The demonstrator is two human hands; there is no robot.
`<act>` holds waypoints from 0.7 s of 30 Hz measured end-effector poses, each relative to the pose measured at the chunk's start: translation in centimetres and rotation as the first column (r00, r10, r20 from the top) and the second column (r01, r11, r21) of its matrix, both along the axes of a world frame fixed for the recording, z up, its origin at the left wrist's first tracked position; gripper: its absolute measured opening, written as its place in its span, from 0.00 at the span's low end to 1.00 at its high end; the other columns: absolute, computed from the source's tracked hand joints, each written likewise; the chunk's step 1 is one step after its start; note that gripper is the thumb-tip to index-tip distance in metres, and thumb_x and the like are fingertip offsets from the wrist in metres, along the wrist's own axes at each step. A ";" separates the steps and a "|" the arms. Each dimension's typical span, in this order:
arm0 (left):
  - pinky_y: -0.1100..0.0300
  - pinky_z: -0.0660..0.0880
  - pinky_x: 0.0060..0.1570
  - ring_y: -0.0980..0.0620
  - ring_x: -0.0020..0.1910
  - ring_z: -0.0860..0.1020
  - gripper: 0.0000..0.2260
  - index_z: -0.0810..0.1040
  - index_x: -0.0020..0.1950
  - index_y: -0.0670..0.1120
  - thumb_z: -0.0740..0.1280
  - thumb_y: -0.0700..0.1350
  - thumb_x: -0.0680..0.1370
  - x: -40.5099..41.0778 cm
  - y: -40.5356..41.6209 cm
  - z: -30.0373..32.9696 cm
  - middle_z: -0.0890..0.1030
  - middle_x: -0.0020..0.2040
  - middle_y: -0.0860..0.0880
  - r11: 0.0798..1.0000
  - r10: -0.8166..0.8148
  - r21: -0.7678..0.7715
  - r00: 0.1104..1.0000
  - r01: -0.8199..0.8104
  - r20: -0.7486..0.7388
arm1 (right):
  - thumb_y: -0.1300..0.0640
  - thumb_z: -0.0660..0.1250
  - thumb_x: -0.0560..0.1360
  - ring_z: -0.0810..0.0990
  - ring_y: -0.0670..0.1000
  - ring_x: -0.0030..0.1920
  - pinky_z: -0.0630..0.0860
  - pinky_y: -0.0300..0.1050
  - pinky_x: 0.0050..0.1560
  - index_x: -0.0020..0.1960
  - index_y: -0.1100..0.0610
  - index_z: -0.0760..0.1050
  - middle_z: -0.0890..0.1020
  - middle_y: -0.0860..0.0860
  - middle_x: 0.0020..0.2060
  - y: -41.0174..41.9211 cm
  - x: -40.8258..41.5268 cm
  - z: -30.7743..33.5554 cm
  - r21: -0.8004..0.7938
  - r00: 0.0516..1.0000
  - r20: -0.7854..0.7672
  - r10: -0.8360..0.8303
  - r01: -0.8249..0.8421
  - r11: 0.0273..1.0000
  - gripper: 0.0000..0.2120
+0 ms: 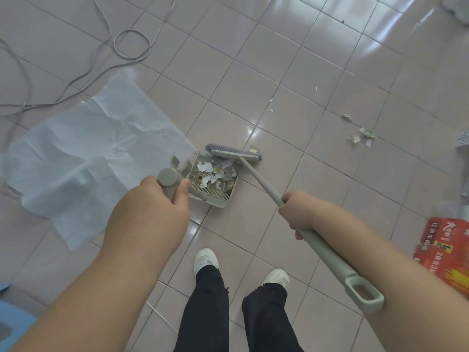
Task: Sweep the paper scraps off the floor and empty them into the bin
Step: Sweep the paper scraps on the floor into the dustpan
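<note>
Head view looks down on a tiled floor (330, 59), glossy with window glare at the far right. A large crumpled white sheet (96, 148) lies flat at the left, with grey cables (106, 29) looping beyond it at the far left. A red printed carton (446, 247) sits at the right edge, and part of a blue stool (12, 323) shows at the near left corner. The person's dark trousers and white shoes (206, 259) stand near the middle.

The right hand (297, 214) has its fingers clamped on the long handle of the broom (256, 180), whose grey bristle head rests at the far lip of the dustpan (215, 196). The left hand (154, 207) has its fingers wrapped tight around the dustpan's upright handle. The pan sits on the floor just beside the sheet's right corner and holds a heap of paper scraps (215, 174). More scraps (361, 137) lie loose on the tiles well to the right, with a few small white bits (271, 105) farther off, and one gold piece (253, 149) just beyond the broom head.
</note>
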State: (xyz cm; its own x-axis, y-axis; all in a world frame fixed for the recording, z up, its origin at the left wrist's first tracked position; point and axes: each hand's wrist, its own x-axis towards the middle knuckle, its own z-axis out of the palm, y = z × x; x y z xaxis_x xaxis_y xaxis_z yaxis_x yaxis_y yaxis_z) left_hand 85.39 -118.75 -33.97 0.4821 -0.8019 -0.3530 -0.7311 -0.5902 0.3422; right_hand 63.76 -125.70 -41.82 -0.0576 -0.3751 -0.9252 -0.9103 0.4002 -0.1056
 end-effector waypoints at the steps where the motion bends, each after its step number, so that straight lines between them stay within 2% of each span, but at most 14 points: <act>1: 0.55 0.67 0.35 0.42 0.36 0.72 0.20 0.70 0.42 0.42 0.57 0.59 0.78 -0.1 0.0 0.0 0.74 0.34 0.47 1.000 -0.002 0.001 1.000 0.002 -0.002 | 0.64 0.52 0.78 0.74 0.53 0.24 0.72 0.38 0.27 0.64 0.60 0.69 0.73 0.56 0.34 0.1 -0.4 0.3 0.002 1.000 0.005 0.003 -0.003 1.000 0.16; 4: 0.54 0.66 0.36 0.42 0.36 0.71 0.20 0.71 0.42 0.41 0.57 0.58 0.78 -0.3 -0.1 0.2 0.73 0.33 0.47 1.000 -0.001 0.005 1.000 0.001 -0.026 | 0.65 0.53 0.78 0.74 0.52 0.22 0.70 0.35 0.23 0.64 0.61 0.70 0.73 0.55 0.32 0.0 -2.0 1.6 0.005 0.999 0.028 -0.017 0.017 1.000 0.16; 9: 0.55 0.66 0.36 0.42 0.37 0.71 0.20 0.71 0.43 0.42 0.57 0.59 0.78 -1.0 -0.1 0.6 0.73 0.33 0.48 1.000 -0.028 0.009 0.999 0.029 -0.037 | 0.62 0.54 0.78 0.70 0.51 0.19 0.68 0.35 0.25 0.59 0.55 0.72 0.73 0.56 0.30 -1.0 -4.2 3.3 -0.042 0.961 0.070 -0.267 0.270 0.962 0.13; 12: 0.55 0.67 0.36 0.41 0.37 0.72 0.19 0.70 0.42 0.43 0.57 0.59 0.78 -1.5 0.3 0.9 0.73 0.33 0.48 0.999 -0.045 0.010 0.998 0.045 -0.040 | 0.62 0.53 0.78 0.70 0.51 0.21 0.68 0.36 0.26 0.56 0.56 0.72 0.73 0.56 0.29 -1.7 -4.9 2.5 -0.077 0.934 0.069 -0.351 0.356 0.931 0.11; 17: 0.55 0.67 0.36 0.42 0.37 0.72 0.18 0.69 0.41 0.45 0.56 0.59 0.77 -1.9 1.5 1.0 0.74 0.34 0.48 0.999 -0.048 0.008 0.998 0.048 -0.042 | 0.62 0.53 0.79 0.69 0.48 0.14 0.67 0.32 0.18 0.51 0.62 0.68 0.72 0.56 0.29 -2.9 -4.4 -0.2 -0.054 0.881 0.053 -0.470 0.472 0.880 0.06; 21: 0.55 0.67 0.36 0.42 0.37 0.71 0.18 0.69 0.42 0.44 0.56 0.59 0.77 -2.4 2.5 0.8 0.72 0.32 0.49 0.999 -0.032 0.032 0.998 0.033 -0.046 | 0.61 0.53 0.79 0.68 0.47 0.12 0.67 0.30 0.17 0.53 0.61 0.67 0.72 0.56 0.30 -2.1 -2.9 -1.5 0.002 0.862 0.086 -0.499 0.501 0.866 0.06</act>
State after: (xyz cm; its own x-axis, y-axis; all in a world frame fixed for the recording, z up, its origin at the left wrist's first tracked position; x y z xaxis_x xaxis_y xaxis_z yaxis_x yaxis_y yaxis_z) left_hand 83.03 -116.23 -33.17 0.4390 -0.8044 -0.4003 -0.7341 -0.5780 0.3564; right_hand 60.86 -127.85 -43.35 -0.1675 -0.3346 -0.9274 -0.5766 0.7962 -0.1831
